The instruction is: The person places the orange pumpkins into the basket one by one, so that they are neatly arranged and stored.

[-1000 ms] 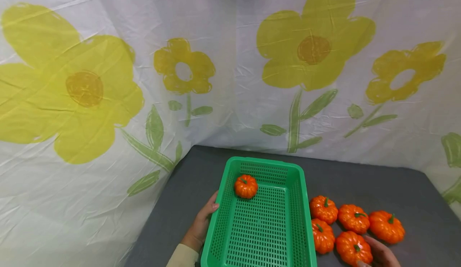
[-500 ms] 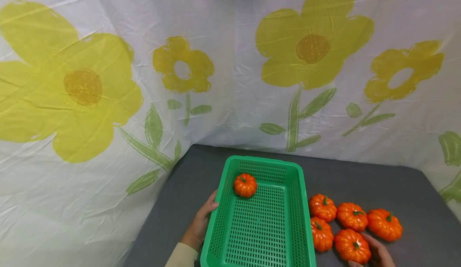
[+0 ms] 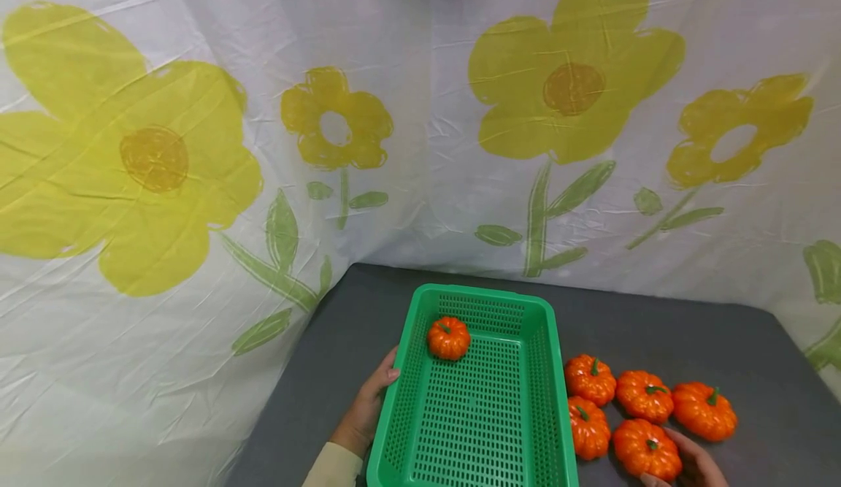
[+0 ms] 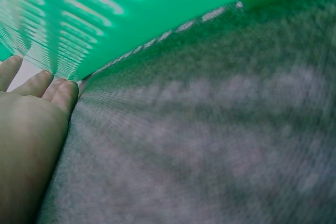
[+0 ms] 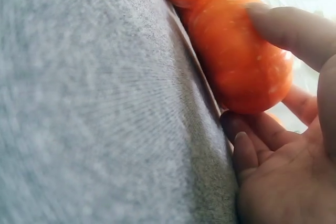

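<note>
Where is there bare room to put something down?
Free: the basket, apart from its one pumpkin at the far left; the table left of the basket, beyond the left hand; and the strip of table between the loose pumpkins and curtain. Crowded: right of the basket, where all five bunch, the right hand gripping the front one.

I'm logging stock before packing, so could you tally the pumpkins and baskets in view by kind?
Pumpkins: 6
Baskets: 1
Total: 7
</note>
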`<state>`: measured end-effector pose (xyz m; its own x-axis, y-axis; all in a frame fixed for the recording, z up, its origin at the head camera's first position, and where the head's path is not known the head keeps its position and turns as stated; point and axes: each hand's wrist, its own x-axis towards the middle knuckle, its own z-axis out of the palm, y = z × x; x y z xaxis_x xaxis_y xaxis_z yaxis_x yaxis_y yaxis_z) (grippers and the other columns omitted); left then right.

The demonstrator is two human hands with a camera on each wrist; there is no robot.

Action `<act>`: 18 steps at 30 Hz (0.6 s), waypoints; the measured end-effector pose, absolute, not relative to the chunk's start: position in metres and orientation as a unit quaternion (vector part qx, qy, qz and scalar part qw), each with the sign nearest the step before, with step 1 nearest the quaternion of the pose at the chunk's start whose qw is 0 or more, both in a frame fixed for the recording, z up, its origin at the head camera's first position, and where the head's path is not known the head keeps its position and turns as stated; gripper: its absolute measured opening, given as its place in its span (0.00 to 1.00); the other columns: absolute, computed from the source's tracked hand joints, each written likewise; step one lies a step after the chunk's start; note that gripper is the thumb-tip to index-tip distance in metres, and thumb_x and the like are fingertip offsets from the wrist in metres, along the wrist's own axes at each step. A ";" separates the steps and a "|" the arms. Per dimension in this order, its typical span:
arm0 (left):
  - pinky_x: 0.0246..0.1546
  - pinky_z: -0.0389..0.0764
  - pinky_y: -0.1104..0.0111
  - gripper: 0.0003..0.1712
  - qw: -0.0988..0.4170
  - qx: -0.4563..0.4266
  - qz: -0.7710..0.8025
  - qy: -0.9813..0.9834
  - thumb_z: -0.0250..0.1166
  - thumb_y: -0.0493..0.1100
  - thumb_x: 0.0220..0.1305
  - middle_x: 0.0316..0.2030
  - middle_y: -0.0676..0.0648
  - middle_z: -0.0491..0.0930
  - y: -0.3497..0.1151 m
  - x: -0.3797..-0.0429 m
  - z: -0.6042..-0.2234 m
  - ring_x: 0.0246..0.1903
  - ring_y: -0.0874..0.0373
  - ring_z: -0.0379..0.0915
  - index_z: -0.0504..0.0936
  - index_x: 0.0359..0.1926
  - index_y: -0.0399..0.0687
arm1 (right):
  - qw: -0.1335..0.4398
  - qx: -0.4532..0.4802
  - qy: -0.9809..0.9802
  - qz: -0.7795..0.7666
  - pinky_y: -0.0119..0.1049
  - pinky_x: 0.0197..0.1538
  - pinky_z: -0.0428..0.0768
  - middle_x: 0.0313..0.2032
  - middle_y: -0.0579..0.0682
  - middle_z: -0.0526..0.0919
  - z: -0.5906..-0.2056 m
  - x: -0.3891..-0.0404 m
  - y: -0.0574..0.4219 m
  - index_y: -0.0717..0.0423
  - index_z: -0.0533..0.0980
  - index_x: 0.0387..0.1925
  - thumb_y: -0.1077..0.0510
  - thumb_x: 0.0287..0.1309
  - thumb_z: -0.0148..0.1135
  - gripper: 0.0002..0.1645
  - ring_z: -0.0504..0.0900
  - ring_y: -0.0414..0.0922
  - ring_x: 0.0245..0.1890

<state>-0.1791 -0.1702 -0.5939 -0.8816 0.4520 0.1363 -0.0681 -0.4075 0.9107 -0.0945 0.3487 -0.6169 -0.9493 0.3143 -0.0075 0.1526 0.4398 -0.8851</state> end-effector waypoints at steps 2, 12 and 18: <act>0.75 0.64 0.53 0.42 0.160 0.182 0.819 0.520 0.36 0.45 0.81 0.84 0.31 0.45 -0.170 -0.179 -0.594 0.78 0.35 0.53 0.38 0.90 0.50 | 0.083 -0.145 -0.828 0.535 0.22 0.41 0.77 0.45 0.16 0.77 -0.616 -0.094 0.349 0.32 0.73 0.64 0.61 0.57 0.86 0.41 0.79 0.24 0.43; 0.75 0.63 0.53 0.43 0.157 0.172 0.818 0.526 0.37 0.45 0.79 0.85 0.33 0.45 -0.169 -0.180 -0.594 0.79 0.36 0.51 0.39 0.90 0.51 | 0.067 -0.177 -0.746 0.638 0.20 0.41 0.77 0.48 0.16 0.76 -0.614 -0.096 0.354 0.23 0.71 0.60 0.66 0.60 0.82 0.42 0.76 0.20 0.46; 0.74 0.64 0.53 0.42 0.156 0.174 0.818 0.526 0.36 0.44 0.80 0.84 0.32 0.46 -0.169 -0.179 -0.594 0.78 0.35 0.53 0.40 0.90 0.51 | 0.075 -0.226 -0.721 0.650 0.24 0.38 0.80 0.50 0.22 0.75 -0.612 -0.095 0.353 0.26 0.72 0.63 0.65 0.57 0.84 0.44 0.79 0.23 0.43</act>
